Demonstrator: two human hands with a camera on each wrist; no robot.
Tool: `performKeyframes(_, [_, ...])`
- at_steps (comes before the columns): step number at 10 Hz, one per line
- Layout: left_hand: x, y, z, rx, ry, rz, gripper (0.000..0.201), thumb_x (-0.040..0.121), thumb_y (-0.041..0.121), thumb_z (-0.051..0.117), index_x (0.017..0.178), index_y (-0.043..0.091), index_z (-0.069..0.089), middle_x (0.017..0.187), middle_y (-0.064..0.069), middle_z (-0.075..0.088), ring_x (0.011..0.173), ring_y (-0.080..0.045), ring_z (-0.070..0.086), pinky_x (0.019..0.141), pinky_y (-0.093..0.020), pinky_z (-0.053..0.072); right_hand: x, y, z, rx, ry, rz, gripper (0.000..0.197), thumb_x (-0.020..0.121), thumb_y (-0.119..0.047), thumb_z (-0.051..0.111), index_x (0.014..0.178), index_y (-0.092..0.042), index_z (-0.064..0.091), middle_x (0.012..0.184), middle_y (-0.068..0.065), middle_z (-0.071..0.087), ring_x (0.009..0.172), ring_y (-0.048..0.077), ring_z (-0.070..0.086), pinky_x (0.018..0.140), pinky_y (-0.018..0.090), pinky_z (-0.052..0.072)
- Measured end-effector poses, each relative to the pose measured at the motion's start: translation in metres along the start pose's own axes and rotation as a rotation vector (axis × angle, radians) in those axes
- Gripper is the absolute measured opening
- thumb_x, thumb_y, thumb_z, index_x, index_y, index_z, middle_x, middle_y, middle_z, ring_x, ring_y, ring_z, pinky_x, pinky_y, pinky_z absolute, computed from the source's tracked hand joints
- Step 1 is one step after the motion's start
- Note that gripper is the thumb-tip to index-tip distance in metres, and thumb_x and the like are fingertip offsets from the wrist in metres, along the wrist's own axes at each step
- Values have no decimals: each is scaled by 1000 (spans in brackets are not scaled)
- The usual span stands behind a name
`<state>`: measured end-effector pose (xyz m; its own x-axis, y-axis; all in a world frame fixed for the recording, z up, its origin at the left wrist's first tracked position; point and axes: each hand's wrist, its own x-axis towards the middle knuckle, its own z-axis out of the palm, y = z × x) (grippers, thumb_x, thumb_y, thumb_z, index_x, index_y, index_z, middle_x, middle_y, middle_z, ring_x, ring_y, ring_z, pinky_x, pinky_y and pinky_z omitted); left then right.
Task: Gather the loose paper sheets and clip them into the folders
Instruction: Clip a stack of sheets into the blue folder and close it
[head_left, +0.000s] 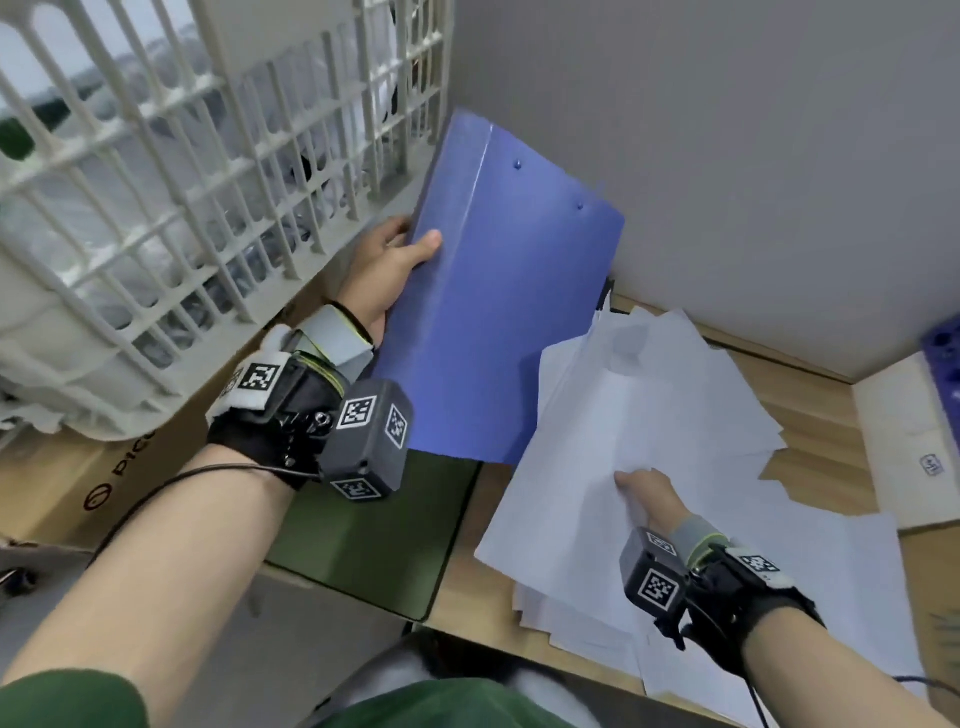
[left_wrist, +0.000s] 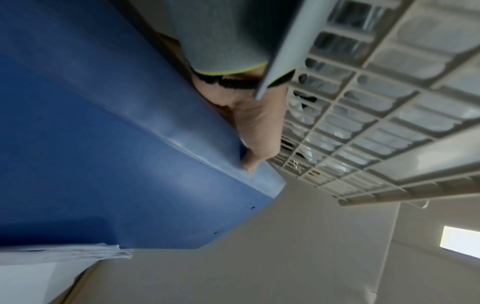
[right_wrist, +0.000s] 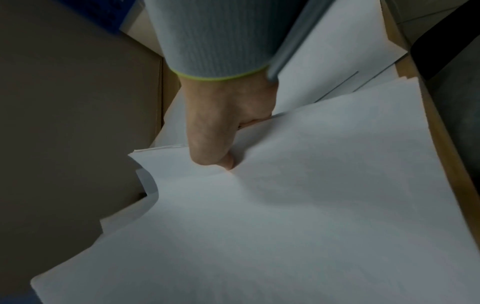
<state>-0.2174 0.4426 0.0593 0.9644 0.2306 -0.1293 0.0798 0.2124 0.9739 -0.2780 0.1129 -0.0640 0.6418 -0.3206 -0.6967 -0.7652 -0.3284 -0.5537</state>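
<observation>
A closed blue folder (head_left: 498, 291) is held up off the desk, tilted, by my left hand (head_left: 397, 254), thumb on its front near the spine, fingers behind it. The left wrist view shows that left hand (left_wrist: 255, 135) gripping the blue folder (left_wrist: 109, 156) along its spine edge. My right hand (head_left: 647, 491) pinches a lifted bundle of white paper sheets (head_left: 597, 431), thumb on top and fingers hidden underneath. In the right wrist view the right hand (right_wrist: 221, 131) presses its thumb into the white sheets (right_wrist: 285, 216). More loose sheets (head_left: 857, 597) lie scattered on the desk beneath.
A beige slatted plastic crate (head_left: 171, 171) stands at the left on a cardboard box (head_left: 62, 488). A dark green folder (head_left: 374, 540) lies flat on the wooden desk (head_left: 821, 415). A white box (head_left: 919, 447) and a blue holder (head_left: 945, 348) sit at the right by the grey wall.
</observation>
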Motion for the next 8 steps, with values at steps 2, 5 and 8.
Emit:
performKeyframes(2, [3,36,47,-175,-69,178,19,92,15,57,109,11,63,106,-9,71,92,-23,68,82,-39,55,12,21,-42,67,104,21,16,94,-4,48,109,-2,54,96,18,55,83,21,51,40,13,41])
performKeyframes(5, [5,-8,117,-170,-241,-123,27,94,25,52,114,12,64,107,-5,70,91,-19,69,81,-34,56,22,52,-98,54,230,-19,30,97,-11,44,68,-18,45,83,10,50,86,19,44,45,10,34])
performKeyframes(8, [-8,-123,134,-20,-273,-538,22,92,28,53,106,16,64,87,-3,70,70,-19,67,70,-31,55,37,65,-132,354,69,12,22,94,-10,52,106,6,61,78,10,69,77,26,61,75,32,54])
